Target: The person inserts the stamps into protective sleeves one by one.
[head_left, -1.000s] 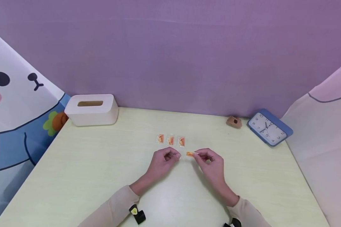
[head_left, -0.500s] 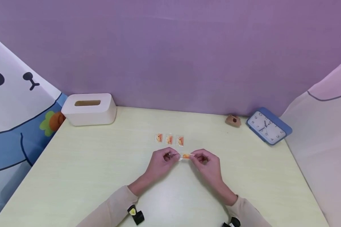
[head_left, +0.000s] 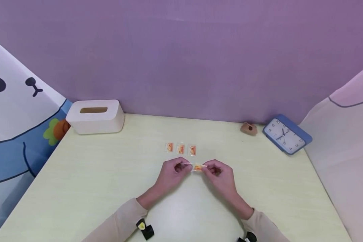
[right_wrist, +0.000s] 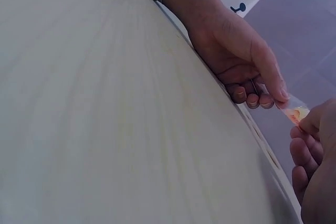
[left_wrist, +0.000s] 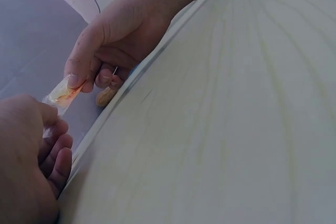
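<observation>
Between the fingertips of both hands is a small clear plastic bag with an orange printed card at its middle. My left hand pinches the bag's left side between thumb and forefinger. Opposite it, my right hand pinches the card's right end, thumb toward me. In the right wrist view the card's orange print shows through the clear film. Just beyond the hands, three similar orange cards in clear bags lie in a row: a left one, a middle one and a right one.
A white tissue box stands at the table's back left corner. At the back right are a small brown animal-like figure and a blue clock. A purple cloth hangs behind the pale wooden table.
The right hand has moved left with the orange card, closing the gap to the left hand. The card now lies within the clear film that the left hand pinches.
</observation>
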Tool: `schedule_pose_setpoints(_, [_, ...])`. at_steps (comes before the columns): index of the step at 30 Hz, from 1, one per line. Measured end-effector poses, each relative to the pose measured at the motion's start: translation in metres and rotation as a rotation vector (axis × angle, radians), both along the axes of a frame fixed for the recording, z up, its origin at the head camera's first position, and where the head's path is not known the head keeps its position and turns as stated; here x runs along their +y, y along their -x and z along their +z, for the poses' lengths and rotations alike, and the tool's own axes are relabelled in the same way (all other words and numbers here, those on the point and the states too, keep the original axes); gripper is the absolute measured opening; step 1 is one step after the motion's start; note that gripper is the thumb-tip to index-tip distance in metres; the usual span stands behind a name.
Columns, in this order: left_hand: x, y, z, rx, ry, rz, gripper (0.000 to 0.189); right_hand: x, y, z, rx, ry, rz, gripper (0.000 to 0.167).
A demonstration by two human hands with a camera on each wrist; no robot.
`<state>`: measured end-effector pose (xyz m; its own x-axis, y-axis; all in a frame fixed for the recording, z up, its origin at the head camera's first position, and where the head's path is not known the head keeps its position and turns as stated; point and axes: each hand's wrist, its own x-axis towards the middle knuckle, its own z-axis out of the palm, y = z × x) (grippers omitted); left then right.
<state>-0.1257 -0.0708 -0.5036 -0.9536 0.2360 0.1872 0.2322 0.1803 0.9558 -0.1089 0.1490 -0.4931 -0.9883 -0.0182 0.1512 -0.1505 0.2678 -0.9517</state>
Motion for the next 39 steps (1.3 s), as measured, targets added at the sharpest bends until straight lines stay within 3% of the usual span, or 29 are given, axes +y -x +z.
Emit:
schedule_pose_setpoints(13, [-0.0017, -0.0003, -0.0017, 0.044, 0.067, -0.029, 0.003, -0.0007, -0.001, -0.0004, 0.017, -0.02, 0.071, 0.01])
schedule_pose_setpoints(19, [-0.0023, 0.0004, -0.0025, 0.039, 0.053, -0.012, 0.017, 0.0013, -0.001, 0.0009, -0.001, 0.009, 0.052, 0.012])
schedule_pose_setpoints(22, [-0.0031, -0.0001, -0.0002, 0.098, 0.097, -0.003, 0.037, 0.0014, -0.0007, 0.002, -0.024, 0.01, 0.004, 0.008])
schedule_pose_setpoints(27, [-0.0063, -0.0013, 0.0018, 0.265, 0.29, 0.006, 0.06, 0.0013, 0.0004, 0.0027, -0.052, 0.006, -0.068, 0.006])
schedule_pose_setpoints(31, [-0.0082, -0.0013, 0.0001, 0.382, 0.381, 0.011, 0.059, 0.0011, 0.0006, 0.0026, -0.065, 0.015, -0.076, 0.006])
schedule_pose_setpoints(39, [-0.0081, -0.0017, -0.0005, 0.464, 0.357, 0.002, 0.047, 0.0014, 0.0003, 0.0008, -0.047, 0.003, -0.05, 0.007])
